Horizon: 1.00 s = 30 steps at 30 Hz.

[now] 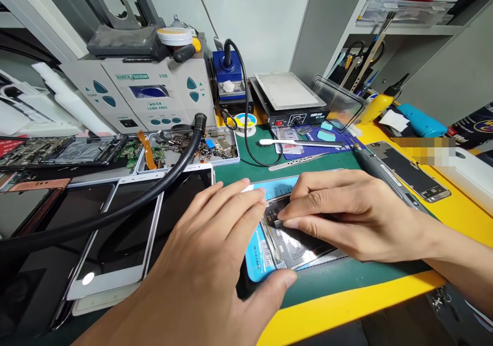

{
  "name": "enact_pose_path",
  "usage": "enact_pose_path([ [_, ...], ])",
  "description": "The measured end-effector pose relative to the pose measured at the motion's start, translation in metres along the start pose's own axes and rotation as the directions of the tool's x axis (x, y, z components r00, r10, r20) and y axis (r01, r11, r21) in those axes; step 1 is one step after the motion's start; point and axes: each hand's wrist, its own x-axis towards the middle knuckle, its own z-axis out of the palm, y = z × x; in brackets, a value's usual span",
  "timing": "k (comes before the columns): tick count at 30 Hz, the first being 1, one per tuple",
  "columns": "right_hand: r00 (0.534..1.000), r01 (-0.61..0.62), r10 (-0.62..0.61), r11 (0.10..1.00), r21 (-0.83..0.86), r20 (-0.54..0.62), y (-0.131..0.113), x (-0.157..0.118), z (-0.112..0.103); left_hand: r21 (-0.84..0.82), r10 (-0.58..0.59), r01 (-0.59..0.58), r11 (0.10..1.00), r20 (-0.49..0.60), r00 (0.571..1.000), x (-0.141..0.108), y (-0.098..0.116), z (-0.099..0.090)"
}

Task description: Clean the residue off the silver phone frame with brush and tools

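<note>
A phone screen panel (pixel 304 243) with a bright blue border (pixel 256 256) and a printed label lies back side up on the green mat. A small dark flex cable (pixel 272 216) with gold contacts sits near its left end. My right hand (pixel 346 212) reaches in from the right, thumb and index finger pinched at the edge of this flex cable. Part of the panel is hidden under that hand. My left hand (pixel 219 243) lies along the panel's left end, fingers stretched out and thumb apart at the lower edge, holding nothing.
Several phones (pixel 115 228) lie at left under a thick black hose (pixel 169 174) from the grey rework station (pixel 154 89). Behind are a tray of parts (pixel 231 153), tweezers (pixel 296 162), a brush (pixel 300 142) and a heating plate (pixel 288 92). A grey pen-like tool (pixel 385 176) lies right.
</note>
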Motion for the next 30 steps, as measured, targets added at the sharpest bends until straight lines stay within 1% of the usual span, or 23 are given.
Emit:
enact_pose_path([
  [6, 1.000, -0.006, 0.006, 0.999, -0.038, -0.005, -0.0021, 0.0003, -0.0006, -0.043, 0.009, -0.010, 0.999, -0.018, 1.000, 0.0001, 0.0011, -0.0008],
  [10, 1.000, -0.014, 0.014, 1.000, -0.012, -0.005, -0.0012, -0.0018, 0.0006, -0.068, 0.015, -0.018, 0.997, -0.040, 0.999, 0.0017, 0.0015, -0.0024],
  [15, 1.000, -0.005, 0.004, 1.000, -0.027, -0.016, 0.0009, -0.0035, 0.0016, -0.102, 0.002, -0.005, 0.995, -0.034, 0.999, 0.0031, 0.0014, -0.0045],
  [18, 1.000, -0.003, 0.002, 0.999, -0.048, -0.019, 0.0012, -0.0030, 0.0015, -0.085, 0.001, -0.003, 0.996, -0.030, 1.000, 0.0027, 0.0015, -0.0030],
  [23, 0.999, 0.042, -0.044, 0.997, -0.068, -0.018, -0.0006, -0.0018, 0.0002, -0.050, -0.012, 0.012, 0.999, -0.005, 1.000, 0.0001, 0.0015, -0.0005],
  [27, 1.000, 0.009, -0.009, 1.000, -0.027, -0.003, -0.0008, -0.0026, -0.0008, -0.036, -0.008, 0.008, 0.999, 0.004, 1.000, -0.0014, 0.0013, -0.0009],
  [30, 1.000, 0.007, -0.008, 0.999, -0.045, -0.015, -0.0008, -0.0021, -0.0009, -0.048, -0.007, 0.007, 0.999, 0.004, 1.000, -0.0007, 0.0017, -0.0017],
])
